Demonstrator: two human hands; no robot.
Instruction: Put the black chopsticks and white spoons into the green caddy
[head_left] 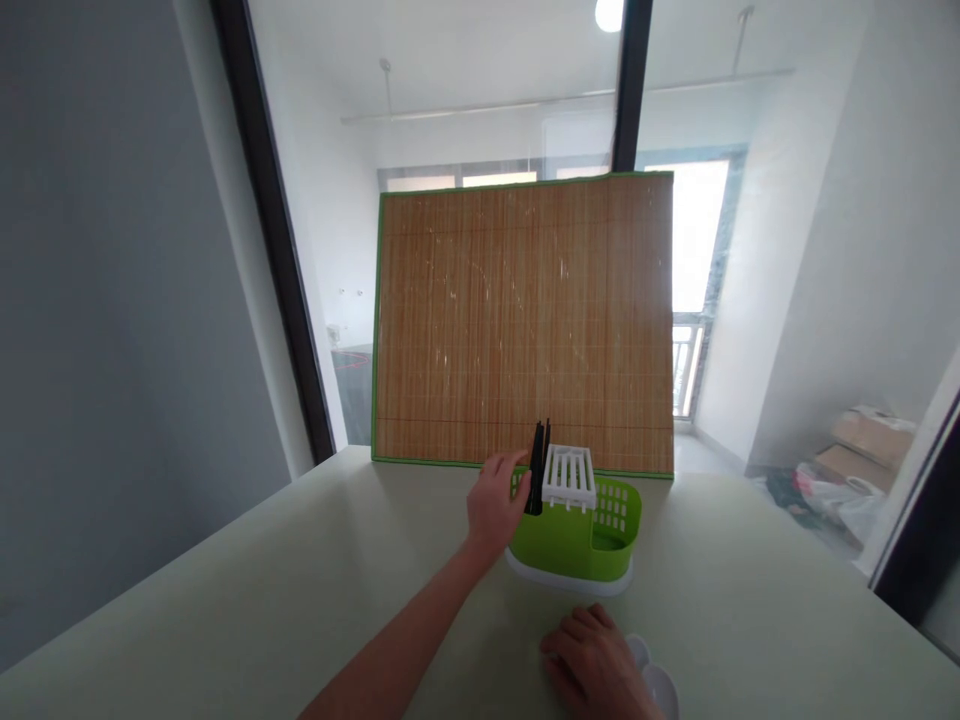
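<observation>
A bright green utensil caddy (559, 545) with perforated sides stands on a white base tray. Several black chopsticks (536, 470) stand nearly upright at its left end, and my left hand (495, 500) closes on them with thumb and fingers from the left. A white slatted rack (570, 475) sits on top of the caddy, beside the chopsticks. Nearer to me, my right hand (592, 655) rests low on the table with curled fingers over white spoons (661, 690). Their rounded bowls stick out on its right, and the hand hides the rest.
The caddy stands on a pale table (337, 580). Behind it, a bamboo mat (525, 320) with green edging leans upright against a glass partition with dark frames. Cardboard boxes (862, 450) and plastic bags lie on the floor beyond, at right.
</observation>
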